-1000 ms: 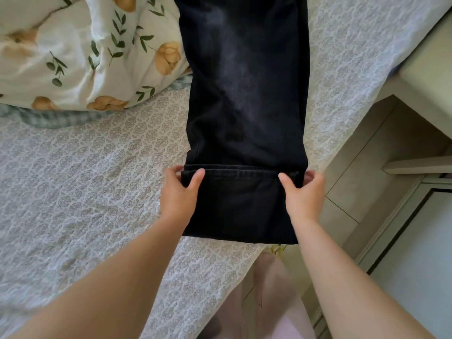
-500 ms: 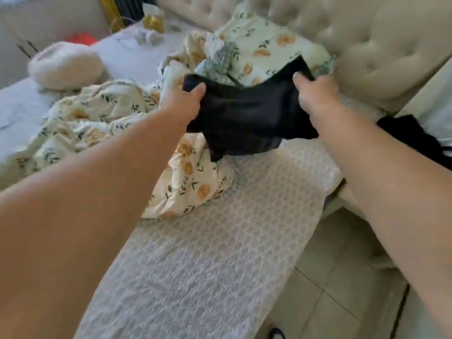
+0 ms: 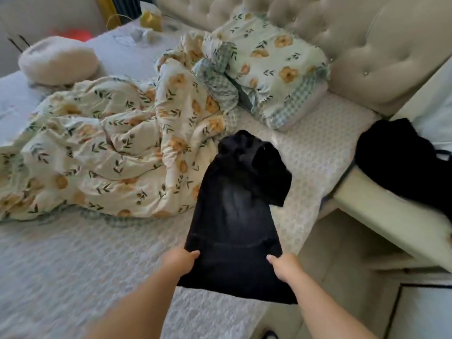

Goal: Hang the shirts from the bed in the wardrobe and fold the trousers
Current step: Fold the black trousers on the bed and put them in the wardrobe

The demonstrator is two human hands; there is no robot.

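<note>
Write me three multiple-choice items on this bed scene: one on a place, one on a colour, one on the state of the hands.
1. On which side of the trousers does the crumpled floral duvet lie?
A) the person's right
B) the person's left
C) on top of them

2. What colour are the trousers?
A) white
B) red
C) black

3. What are the left hand and the right hand doing?
A) both grip the trousers' near end
B) both hang empty
C) only the left hand holds cloth

Answers:
1 B: the duvet is heaped on the bed sheet left of the trousers.
2 C: the cloth is black, with a faded grey patch in the middle.
3 A: each hand pinches a near side edge of the trousers, thumb on top.
</note>
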